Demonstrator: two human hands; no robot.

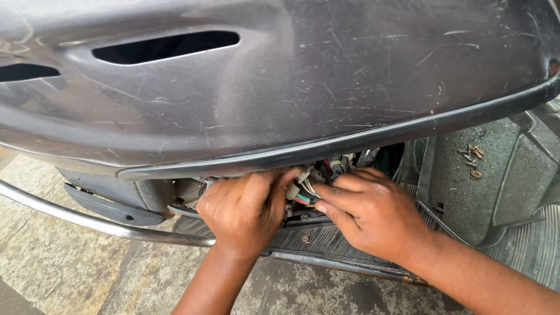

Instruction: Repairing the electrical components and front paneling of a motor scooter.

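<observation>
A: Where are the hands working now?

B: Both are reaching under the edge of the grey scooter panel (280, 87); the left hand (245, 210) and the right hand (367, 213) are close together, both pinching the white plug (293, 190) with its coloured wires (303, 200).

A: Is it finishing?

B: I am thinking not; the panel is hanging loose, some screws (473, 156) are lying on the footboard (525, 245); room under the panel is narrow, the chrome bar (87, 221) is limiting below.

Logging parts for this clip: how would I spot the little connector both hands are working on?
Find the big scratched grey body panel across the top and follow its lower lip to the gap beneath. There the left hand and right hand meet on a white plug, the only pale block, with red and green wires.
</observation>
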